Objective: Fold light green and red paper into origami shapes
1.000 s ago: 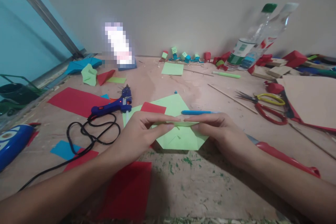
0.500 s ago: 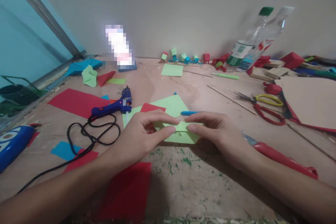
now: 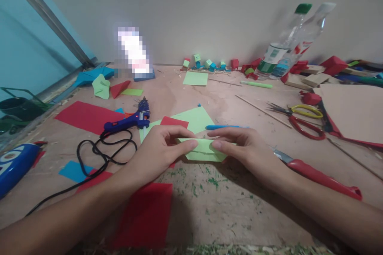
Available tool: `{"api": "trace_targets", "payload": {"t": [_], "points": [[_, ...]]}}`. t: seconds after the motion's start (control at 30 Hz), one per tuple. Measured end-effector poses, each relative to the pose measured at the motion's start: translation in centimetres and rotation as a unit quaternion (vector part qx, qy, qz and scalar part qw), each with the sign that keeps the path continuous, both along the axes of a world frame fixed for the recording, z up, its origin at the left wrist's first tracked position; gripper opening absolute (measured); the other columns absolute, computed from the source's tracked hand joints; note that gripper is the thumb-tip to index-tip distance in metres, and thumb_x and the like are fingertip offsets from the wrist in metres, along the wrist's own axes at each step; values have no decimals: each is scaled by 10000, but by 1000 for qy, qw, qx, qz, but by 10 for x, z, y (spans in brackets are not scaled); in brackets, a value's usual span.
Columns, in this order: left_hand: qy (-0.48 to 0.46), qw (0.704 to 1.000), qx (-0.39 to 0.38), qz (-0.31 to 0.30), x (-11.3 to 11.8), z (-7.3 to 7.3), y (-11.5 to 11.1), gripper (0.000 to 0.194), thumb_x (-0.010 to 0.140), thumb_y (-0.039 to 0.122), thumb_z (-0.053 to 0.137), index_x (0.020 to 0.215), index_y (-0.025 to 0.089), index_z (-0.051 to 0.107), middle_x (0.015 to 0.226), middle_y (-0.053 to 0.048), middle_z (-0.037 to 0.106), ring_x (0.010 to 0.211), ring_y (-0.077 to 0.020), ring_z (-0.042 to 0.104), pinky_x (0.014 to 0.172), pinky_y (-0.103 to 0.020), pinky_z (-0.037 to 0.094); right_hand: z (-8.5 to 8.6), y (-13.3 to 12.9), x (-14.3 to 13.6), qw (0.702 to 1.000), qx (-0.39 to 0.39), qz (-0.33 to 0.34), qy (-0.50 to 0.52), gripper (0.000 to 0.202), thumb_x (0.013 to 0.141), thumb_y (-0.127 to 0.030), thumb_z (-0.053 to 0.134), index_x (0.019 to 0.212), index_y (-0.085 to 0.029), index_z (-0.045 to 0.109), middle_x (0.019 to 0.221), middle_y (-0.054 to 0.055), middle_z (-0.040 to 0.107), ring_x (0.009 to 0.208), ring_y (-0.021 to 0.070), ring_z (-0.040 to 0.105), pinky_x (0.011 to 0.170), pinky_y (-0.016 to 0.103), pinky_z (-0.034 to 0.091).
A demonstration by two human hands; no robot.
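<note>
Between my hands is a light green paper (image 3: 206,151) with a folded strip along its upper part. My left hand (image 3: 169,143) pinches its left side, thumb on the near face and fingers behind. The right side is pinched the same way by my right hand (image 3: 239,143). Beyond them lies a larger light green sheet (image 3: 197,116) with a red paper piece (image 3: 175,121) on it. A blue pen (image 3: 224,127) rests just past my right fingers. The fingertips behind the paper are partly hidden.
To the left sit a blue glue gun (image 3: 128,121) with a looped black cord (image 3: 104,167) and red paper (image 3: 82,117). Right of my hands are a red-handled knife (image 3: 323,177) and scissors (image 3: 302,117). Two bottles (image 3: 273,57) and small paper figures (image 3: 209,64) stand by the wall.
My thumbs and fingers have shifted on the green paper, and its folded strip now stands raised toward me. More of the blue pen shows.
</note>
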State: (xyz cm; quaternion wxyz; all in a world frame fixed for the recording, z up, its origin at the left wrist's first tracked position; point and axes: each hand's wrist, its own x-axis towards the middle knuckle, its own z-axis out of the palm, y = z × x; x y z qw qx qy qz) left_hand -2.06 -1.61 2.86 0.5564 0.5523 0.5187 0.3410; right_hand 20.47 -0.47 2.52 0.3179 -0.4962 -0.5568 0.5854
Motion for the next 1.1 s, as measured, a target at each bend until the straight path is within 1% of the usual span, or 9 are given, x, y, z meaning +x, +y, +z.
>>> {"api": "trace_targets", "payload": {"t": [0.1,0.2,0.43,0.53,0.6,0.67,0.87,1.0,1.1], "points": [[-17,1000,-4,-10,1,0,0,219,827,380,813,865,166,787,635,-5,675,519,-115,569,462,-199,404,1,1,1,999,12,29,-17,211,863,-397,776,881,-195,838,878,62,797,777,208,684,720,340,504],[-44,999,-14,-2,0,-3,2,258,851,417,799,831,160,785,693,-36,721,590,-149,646,524,-227,479,0,2,1,999,27,16,-27,213,860,-369,763,742,-200,817,742,38,737,691,187,624,636,318,453],[-32,999,12,38,-3,-6,5,206,854,345,809,775,155,806,708,-41,751,628,-148,670,566,-221,514,2,2,2,999,36,8,-29,231,852,-360,763,680,-212,808,655,15,691,595,151,522,598,314,396],[-26,998,39,48,-3,-3,4,186,858,316,804,769,153,808,724,-39,758,642,-147,677,607,-228,542,6,2,2,999,38,12,-24,248,858,-372,763,668,-218,806,730,28,740,604,157,535,599,320,397],[-26,997,52,43,-4,-2,3,199,866,325,799,770,151,795,722,-36,748,647,-153,675,608,-236,545,8,1,2,999,42,16,-18,234,864,-378,760,697,-224,816,772,31,759,622,167,556,603,323,403],[-16,998,54,24,-5,0,2,212,878,341,786,780,154,784,723,-30,736,652,-154,668,588,-232,533,8,1,2,998,54,29,-25,223,869,-369,754,710,-228,820,725,23,736,625,174,563,617,327,412],[54,996,54,-38,1,8,0,212,890,337,752,754,181,796,637,5,685,551,-118,600,466,-189,435,4,1,2,991,96,70,-57,201,897,-332,727,747,-229,813,733,16,719,694,188,600,648,324,411],[98,991,78,-40,4,8,-1,212,895,323,737,749,189,811,586,20,650,528,-106,546,474,-192,407,-1,0,1,990,73,116,-44,262,917,-360,707,705,-224,779,669,7,663,628,166,535,591,309,379],[104,990,80,-44,3,4,-1,256,911,358,719,753,180,814,587,16,648,527,-108,527,480,-202,399,-3,0,1,989,80,116,-46,299,922,-364,698,666,-220,752,629,5,629,592,158,498,564,304,357]]}}
